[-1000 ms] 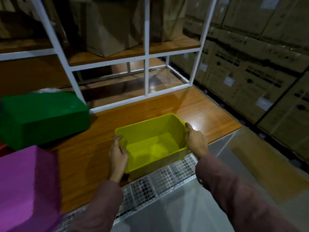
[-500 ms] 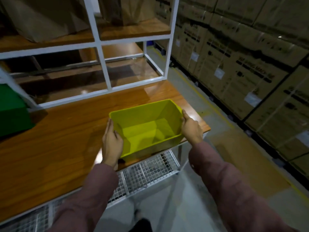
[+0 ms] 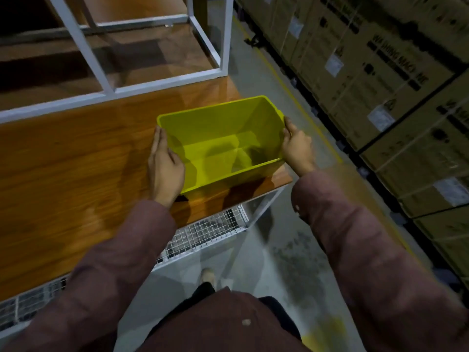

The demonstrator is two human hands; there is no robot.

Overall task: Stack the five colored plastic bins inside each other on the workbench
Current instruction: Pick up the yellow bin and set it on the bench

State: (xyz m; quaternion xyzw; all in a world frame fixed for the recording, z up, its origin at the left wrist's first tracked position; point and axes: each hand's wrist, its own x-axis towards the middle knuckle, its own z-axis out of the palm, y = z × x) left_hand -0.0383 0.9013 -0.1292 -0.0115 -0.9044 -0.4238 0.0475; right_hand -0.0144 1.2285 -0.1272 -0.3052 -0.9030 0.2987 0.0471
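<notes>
I held the yellow bin (image 3: pixel 223 146) by its two short ends, left hand (image 3: pixel 165 166) and right hand (image 3: pixel 297 146) clasped on the walls, its long axis running between them, open side up at the table's (image 3: pixel 76 174) right corner, beside cartons (image 3: pixel 380 67) whose print I couldn't read.

One yellow bin (image 3: pixel 223 146) is in view, the only bin visible of the five. Two hands show, a left hand (image 3: pixel 165 166) and a right hand (image 3: pixel 297 146), with two maroon sleeves. There is one wooden workbench (image 3: pixel 71 158), one white metal frame (image 3: pixel 106 90), one wire mesh shelf (image 3: pixel 208 232), one shoe (image 3: pixel 208 275) and many stacked cardboard cartons (image 3: pixel 380 72), too many to count.
</notes>
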